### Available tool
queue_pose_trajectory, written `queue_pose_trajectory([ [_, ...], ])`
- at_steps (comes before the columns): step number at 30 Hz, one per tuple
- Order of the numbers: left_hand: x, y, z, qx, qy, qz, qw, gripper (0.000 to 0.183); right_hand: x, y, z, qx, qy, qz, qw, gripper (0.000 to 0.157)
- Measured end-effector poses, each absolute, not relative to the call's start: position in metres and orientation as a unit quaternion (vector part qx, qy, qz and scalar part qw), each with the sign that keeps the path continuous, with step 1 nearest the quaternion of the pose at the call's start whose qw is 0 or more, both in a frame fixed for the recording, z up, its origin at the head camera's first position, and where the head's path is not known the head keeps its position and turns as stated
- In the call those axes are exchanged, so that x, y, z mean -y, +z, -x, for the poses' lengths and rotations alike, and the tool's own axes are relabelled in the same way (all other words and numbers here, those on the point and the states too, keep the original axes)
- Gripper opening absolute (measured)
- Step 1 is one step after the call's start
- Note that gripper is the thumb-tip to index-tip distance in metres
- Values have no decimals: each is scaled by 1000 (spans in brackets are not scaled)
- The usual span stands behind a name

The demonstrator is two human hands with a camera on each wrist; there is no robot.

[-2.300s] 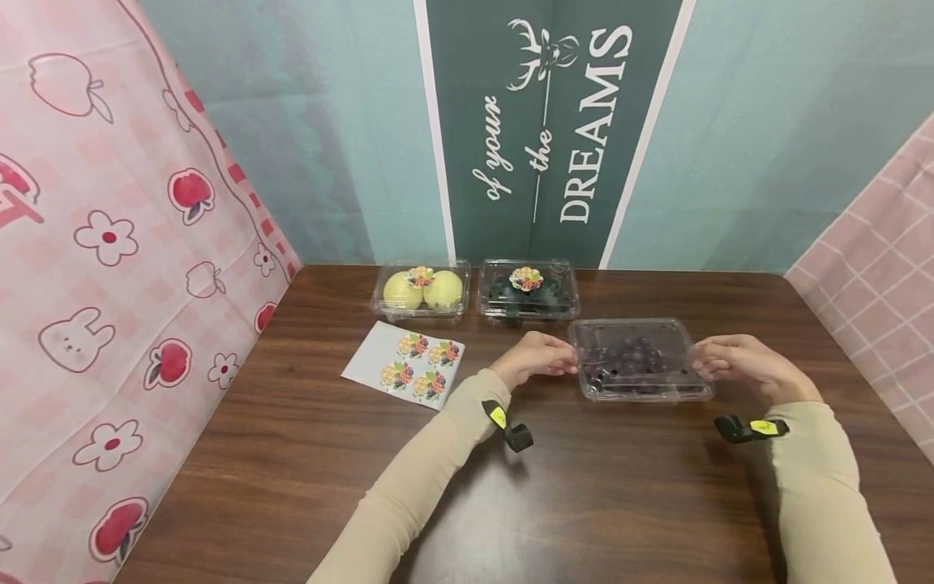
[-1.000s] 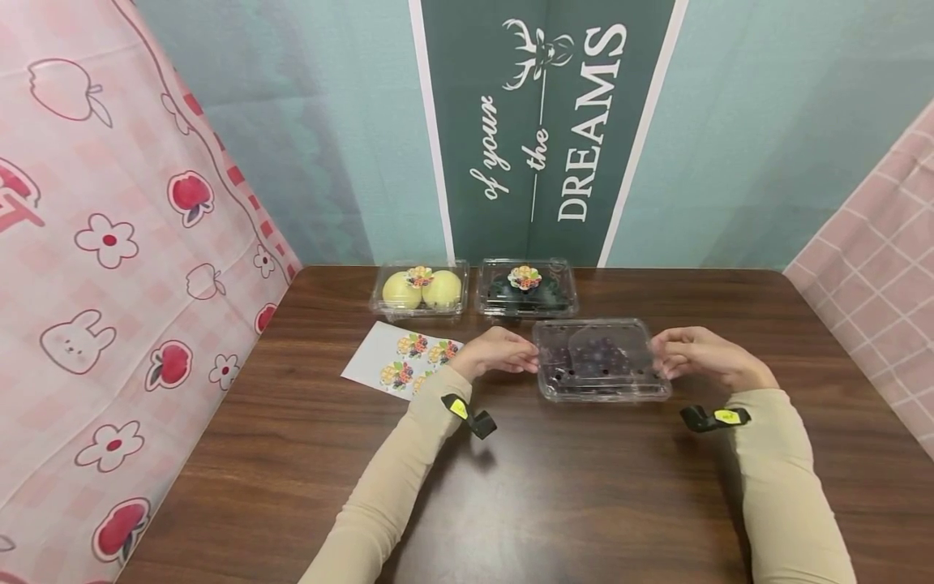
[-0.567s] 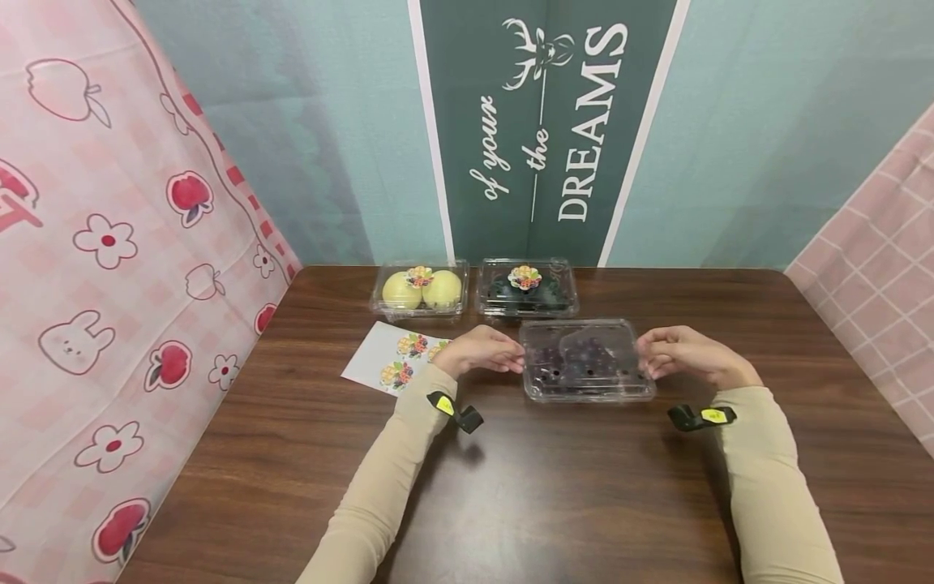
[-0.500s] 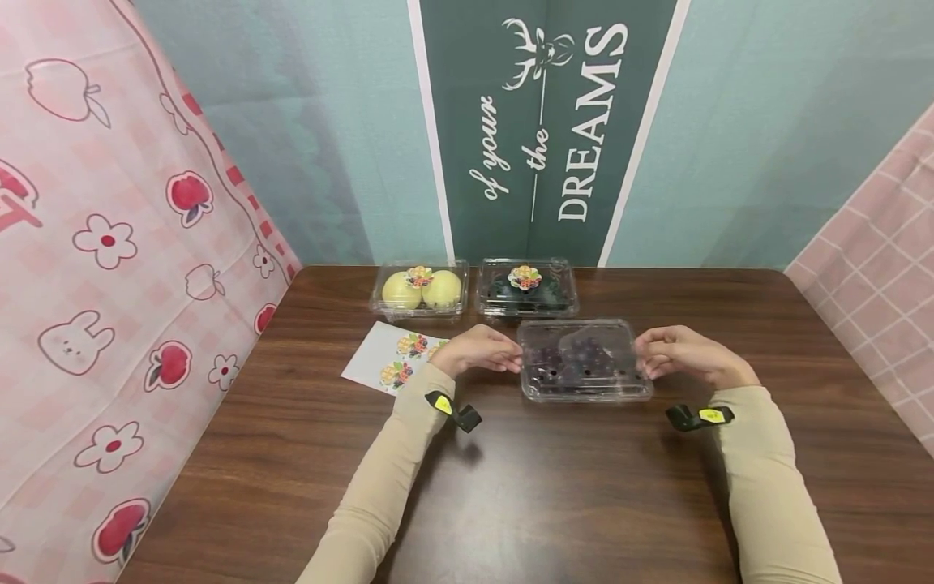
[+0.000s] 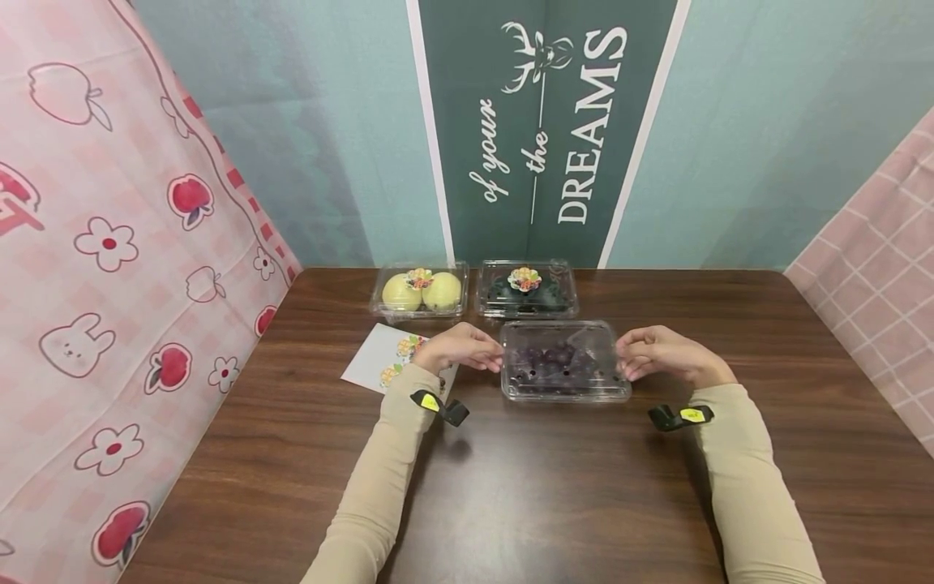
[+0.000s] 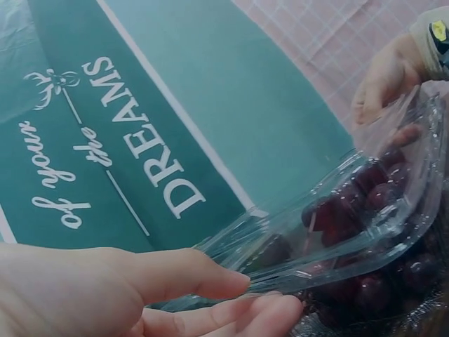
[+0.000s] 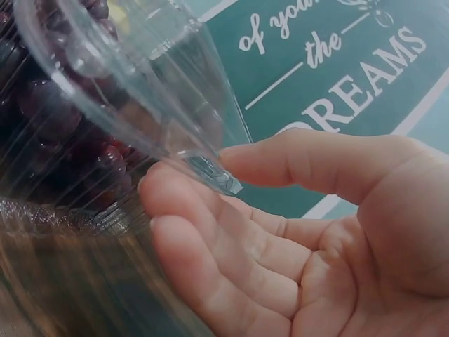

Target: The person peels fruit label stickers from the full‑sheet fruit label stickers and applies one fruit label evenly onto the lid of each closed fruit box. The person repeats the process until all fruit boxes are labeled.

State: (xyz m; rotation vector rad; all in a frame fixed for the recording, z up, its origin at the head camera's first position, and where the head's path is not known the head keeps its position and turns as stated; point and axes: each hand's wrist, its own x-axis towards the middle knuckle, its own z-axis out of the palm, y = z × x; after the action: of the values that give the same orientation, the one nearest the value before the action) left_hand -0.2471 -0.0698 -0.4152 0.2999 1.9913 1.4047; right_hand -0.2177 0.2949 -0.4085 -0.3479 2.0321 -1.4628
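Note:
A clear plastic clamshell box (image 5: 566, 381), lid down, holds dark purple grapes (image 5: 558, 357). My left hand (image 5: 461, 347) pinches its left end; in the left wrist view the thumb (image 6: 210, 277) lies over the rim and the fingers beneath. At the other end my right hand (image 5: 667, 355) grips the rim between thumb (image 7: 280, 165) and fingers, as the right wrist view shows. Whether the box touches the table is hard to tell. Under and behind my left wrist lies a white sheet of fruit stickers (image 5: 375, 357), partly covered.
Along the back of the brown wooden table (image 5: 554, 503) stand two more clear boxes, each with a fruit sticker: one with yellow round fruit (image 5: 402, 294), one with dark contents (image 5: 536, 304). A green-blue curtain (image 5: 328, 146) hangs behind, pink cloths at both sides.
Both hands have moved left together, carrying the grape box along, toward the sticker sheet. The left hand now covers more of the sheet. The two back boxes have stayed put.

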Motion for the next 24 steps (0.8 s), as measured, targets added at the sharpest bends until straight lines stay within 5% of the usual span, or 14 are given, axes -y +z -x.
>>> queue_pose_trajectory([
  [24,97,-415,248,-770,535,-106,330,30,-268,-413,221,-758,-557,143,310,23],
])
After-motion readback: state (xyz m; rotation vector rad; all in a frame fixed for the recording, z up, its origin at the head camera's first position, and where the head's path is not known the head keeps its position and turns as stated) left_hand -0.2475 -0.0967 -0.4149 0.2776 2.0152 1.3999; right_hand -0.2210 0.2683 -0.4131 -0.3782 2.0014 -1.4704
